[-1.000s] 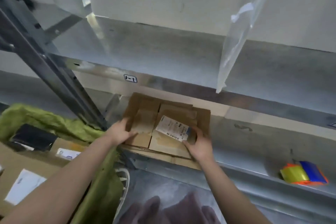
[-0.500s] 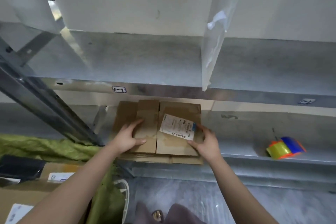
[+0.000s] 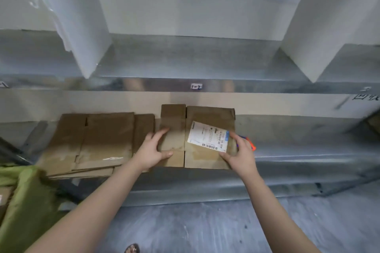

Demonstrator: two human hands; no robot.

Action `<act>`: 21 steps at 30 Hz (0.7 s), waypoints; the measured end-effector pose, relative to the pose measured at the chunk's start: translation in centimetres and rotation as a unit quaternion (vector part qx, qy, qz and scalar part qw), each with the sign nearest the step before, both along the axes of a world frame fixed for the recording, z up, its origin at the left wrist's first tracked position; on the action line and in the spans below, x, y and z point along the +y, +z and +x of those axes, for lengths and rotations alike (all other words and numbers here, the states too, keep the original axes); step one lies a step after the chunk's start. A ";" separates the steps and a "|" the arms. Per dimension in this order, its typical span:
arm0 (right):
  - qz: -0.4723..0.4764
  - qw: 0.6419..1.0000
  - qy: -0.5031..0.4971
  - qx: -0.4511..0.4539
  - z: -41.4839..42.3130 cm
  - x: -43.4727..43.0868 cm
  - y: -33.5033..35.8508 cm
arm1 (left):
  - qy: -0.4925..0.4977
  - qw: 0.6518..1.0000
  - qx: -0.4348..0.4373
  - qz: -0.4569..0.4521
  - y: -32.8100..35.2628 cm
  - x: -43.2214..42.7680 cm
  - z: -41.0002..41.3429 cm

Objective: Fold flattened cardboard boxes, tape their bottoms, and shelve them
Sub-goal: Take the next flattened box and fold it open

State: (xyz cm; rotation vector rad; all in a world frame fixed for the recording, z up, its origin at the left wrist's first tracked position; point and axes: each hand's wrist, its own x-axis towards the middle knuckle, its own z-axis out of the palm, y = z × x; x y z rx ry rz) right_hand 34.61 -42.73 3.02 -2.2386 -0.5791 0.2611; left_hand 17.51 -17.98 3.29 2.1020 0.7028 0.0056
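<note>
On the dull galvanised shelf (image 3: 308,156), a flattened cardboard box (image 3: 207,115): brown, creased, rectangular, split by flap seams, with a white barcode label (image 3: 208,136) stuck on askew. At the box's left edge, the left hand (image 3: 153,149), grip closed on the cardboard. At its right edge, the right hand (image 3: 239,153), grip pinching likewise, thumb on the label. Left of the box, a stack of flat cardboard (image 3: 98,141). Just right of the box, an orange-and-blue tape dispenser (image 3: 252,145), mostly hidden.
</note>
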 end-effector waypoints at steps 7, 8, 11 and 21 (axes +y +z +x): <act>0.016 1.000 -0.015 -0.002 7.4 -10.8 0.7 | -0.002 1.000 -0.027 -0.002 1.0 -10.9 7.9; 0.019 1.000 -0.018 0.000 8.4 -11.8 0.8 | -0.007 1.000 -0.027 0.001 1.1 -11.9 9.0; 0.028 0.999 -0.024 -0.003 11.7 -14.7 0.8 | -0.020 0.999 -0.027 0.007 0.8 -14.7 12.6; 0.095 0.989 -0.108 -0.014 19.6 -22.4 0.4 | -0.067 0.995 -0.071 -0.018 2.0 -22.0 24.5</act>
